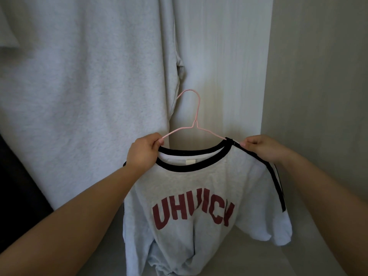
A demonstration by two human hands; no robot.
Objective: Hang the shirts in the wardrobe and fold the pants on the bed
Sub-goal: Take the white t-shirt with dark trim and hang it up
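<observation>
A light grey T-shirt with a black neckband, black shoulder stripes and dark red letters hangs in front of me on a thin pink wire hanger. The hanger's hook points up and is free in the air inside the wardrobe. My left hand pinches the shirt's left shoulder together with the hanger's left arm. At the right shoulder seam, by the hanger's right arm, my right hand pinches the fabric. The shirt's lower hem bunches on the wardrobe floor.
A large light grey garment hangs in the wardrobe at the left and fills the upper left of the view. Behind the hanger is the white back panel; the white side wall stands at the right. Something dark sits at the far left.
</observation>
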